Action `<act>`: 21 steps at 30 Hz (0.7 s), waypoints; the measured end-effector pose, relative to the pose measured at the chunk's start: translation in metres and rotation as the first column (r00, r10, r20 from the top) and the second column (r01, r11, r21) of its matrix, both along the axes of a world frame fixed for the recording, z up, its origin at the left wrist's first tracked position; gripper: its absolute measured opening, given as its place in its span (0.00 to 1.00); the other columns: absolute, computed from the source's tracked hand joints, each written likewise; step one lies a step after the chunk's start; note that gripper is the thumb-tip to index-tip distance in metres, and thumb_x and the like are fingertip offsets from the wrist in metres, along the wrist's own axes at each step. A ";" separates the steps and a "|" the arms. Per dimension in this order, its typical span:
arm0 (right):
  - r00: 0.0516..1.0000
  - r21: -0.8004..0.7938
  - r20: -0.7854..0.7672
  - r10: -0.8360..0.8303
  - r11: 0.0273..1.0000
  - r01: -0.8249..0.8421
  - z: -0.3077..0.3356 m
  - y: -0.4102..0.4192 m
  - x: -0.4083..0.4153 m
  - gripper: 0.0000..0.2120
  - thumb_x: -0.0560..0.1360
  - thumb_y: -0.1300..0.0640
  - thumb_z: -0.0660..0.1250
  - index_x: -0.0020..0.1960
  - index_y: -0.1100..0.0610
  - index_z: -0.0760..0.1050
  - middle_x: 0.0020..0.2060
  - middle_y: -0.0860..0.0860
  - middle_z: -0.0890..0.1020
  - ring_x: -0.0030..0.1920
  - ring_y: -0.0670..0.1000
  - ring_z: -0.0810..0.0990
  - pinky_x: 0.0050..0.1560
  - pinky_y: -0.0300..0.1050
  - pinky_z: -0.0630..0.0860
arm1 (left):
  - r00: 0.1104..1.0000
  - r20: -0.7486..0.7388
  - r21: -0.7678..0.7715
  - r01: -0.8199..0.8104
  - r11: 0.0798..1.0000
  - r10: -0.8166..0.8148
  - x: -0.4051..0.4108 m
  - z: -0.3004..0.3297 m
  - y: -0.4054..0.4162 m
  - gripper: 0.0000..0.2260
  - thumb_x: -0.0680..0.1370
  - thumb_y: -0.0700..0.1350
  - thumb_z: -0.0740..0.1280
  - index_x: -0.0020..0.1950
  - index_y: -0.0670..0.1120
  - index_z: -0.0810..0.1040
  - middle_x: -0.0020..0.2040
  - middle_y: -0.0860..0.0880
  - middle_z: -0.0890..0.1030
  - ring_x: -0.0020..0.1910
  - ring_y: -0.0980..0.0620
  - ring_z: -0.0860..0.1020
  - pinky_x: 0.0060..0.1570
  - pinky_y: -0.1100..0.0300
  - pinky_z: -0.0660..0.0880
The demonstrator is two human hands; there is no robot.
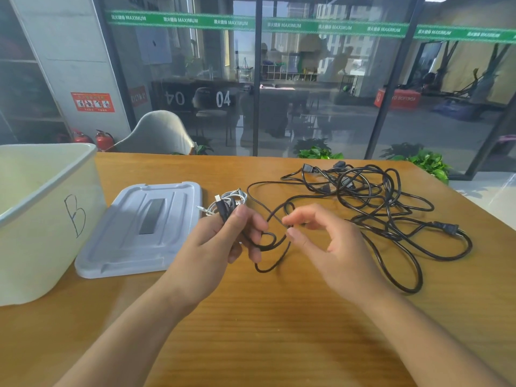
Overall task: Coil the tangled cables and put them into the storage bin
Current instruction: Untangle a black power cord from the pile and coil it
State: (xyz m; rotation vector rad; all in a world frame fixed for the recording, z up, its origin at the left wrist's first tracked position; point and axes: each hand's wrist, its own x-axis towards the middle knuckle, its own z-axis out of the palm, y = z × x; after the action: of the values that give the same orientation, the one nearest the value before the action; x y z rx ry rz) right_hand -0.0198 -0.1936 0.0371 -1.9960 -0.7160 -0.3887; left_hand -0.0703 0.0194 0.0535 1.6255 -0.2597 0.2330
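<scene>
A tangle of black power cables (371, 202) lies on the right half of the wooden table (251, 317), one plug (446, 227) pointing right. My left hand (223, 241) grips a black cable end with its connector sticking up, and small loops hang below the fingers. My right hand (329, 241) pinches the same black cable (275, 241) between thumb and forefinger, just right of the left hand. A small bundle of white cables (231, 198) rests behind my left hand. The cream storage bin (42, 219), marked "B", stands open at the left.
The bin's grey lid (139, 230) lies flat between the bin and my hands. A light chair (156, 134) stands behind the table's far edge. Green plants (430, 160) sit beyond the far right corner, in front of a glass wall.
</scene>
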 end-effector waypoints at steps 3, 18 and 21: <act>1.000 -0.025 -0.008 0.011 1.000 -0.011 0.003 -0.001 -0.001 0.09 0.84 0.48 0.65 0.49 0.44 0.84 0.46 0.38 0.86 0.54 0.42 0.83 0.52 0.28 0.71 | 1.000 0.000 -0.008 0.006 1.000 -0.006 -0.001 0.001 0.000 0.21 0.87 0.55 0.56 0.49 0.43 0.83 0.39 0.46 0.79 0.34 0.53 0.78 0.33 0.64 0.68; 0.995 -0.368 -0.051 0.083 0.925 -0.096 0.004 -0.004 -0.003 0.08 0.78 0.44 0.73 0.58 0.39 0.83 0.51 0.37 0.79 0.34 0.46 0.78 0.39 0.34 0.68 | 1.000 -0.008 0.000 -0.019 1.000 0.019 0.000 0.000 0.003 0.21 0.86 0.56 0.55 0.47 0.49 0.84 0.40 0.49 0.80 0.34 0.54 0.77 0.33 0.66 0.68; 0.993 -0.331 -0.082 0.083 0.938 -0.106 0.004 -0.005 -0.004 0.15 0.82 0.51 0.69 0.67 0.37 0.79 0.50 0.37 0.81 0.31 0.47 0.79 0.38 0.35 0.70 | 1.000 -0.020 -0.016 -0.021 1.000 0.020 0.001 -0.001 0.003 0.21 0.86 0.58 0.56 0.47 0.49 0.84 0.40 0.49 0.80 0.35 0.52 0.78 0.33 0.65 0.69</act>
State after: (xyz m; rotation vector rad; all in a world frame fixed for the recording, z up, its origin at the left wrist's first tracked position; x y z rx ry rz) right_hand -0.0238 -0.1984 0.0413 -2.2702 -0.8786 -0.1468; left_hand -0.0690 0.0224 0.0527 1.6144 -0.2258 0.2340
